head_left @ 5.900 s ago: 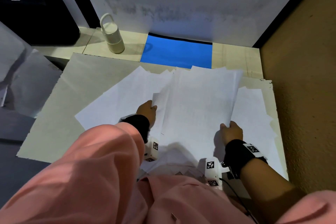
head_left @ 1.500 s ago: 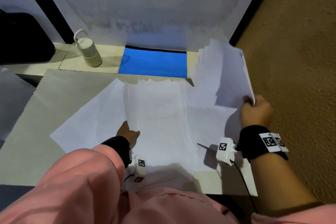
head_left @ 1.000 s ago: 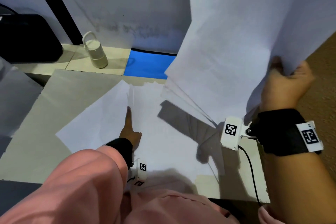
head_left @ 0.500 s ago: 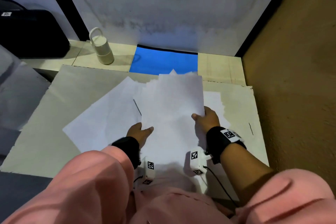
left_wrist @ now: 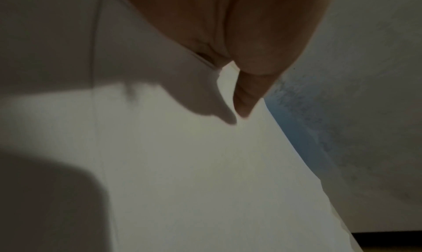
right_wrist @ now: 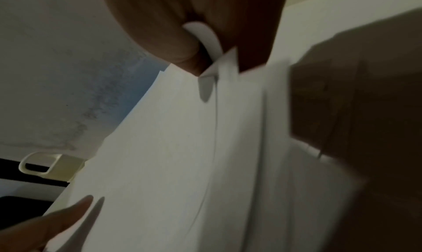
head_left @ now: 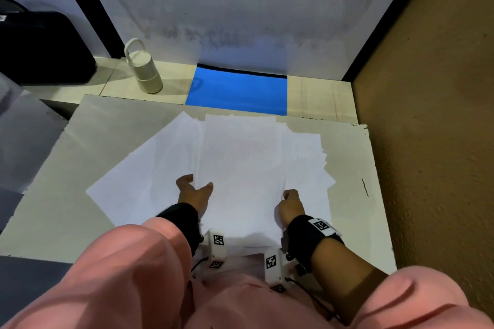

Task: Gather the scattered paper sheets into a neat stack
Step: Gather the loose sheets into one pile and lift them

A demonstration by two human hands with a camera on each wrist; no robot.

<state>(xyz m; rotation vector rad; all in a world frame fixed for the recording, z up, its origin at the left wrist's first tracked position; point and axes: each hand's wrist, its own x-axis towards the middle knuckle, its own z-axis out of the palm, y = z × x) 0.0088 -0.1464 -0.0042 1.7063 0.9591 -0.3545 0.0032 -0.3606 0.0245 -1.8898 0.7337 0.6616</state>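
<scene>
A stack of white paper sheets (head_left: pixel 240 165) lies in the middle of the pale board (head_left: pixel 69 189). My left hand (head_left: pixel 195 189) holds the stack's left edge, thumb on top; in the left wrist view the paper edge (left_wrist: pixel 205 62) runs in under the thumb (left_wrist: pixel 246 93). My right hand (head_left: pixel 290 201) pinches the stack's right edge, and the right wrist view shows the curled paper edge (right_wrist: pixel 205 33) between thumb and fingers. A loose sheet (head_left: pixel 144 176) sticks out askew to the left. More sheets (head_left: pixel 307 160) fan out to the right under the stack.
A cream bottle with a loop handle (head_left: pixel 144 72) stands at the back left. A blue mat (head_left: pixel 238 93) lies behind the board, below a white wall. A black bag (head_left: pixel 40 48) sits far left. A brown wall (head_left: pixel 427 141) closes the right side.
My right hand lifted a bundle of sheets from the right, swung it over and laid it on the middle stack. Both hands now hold the stack's sides.
</scene>
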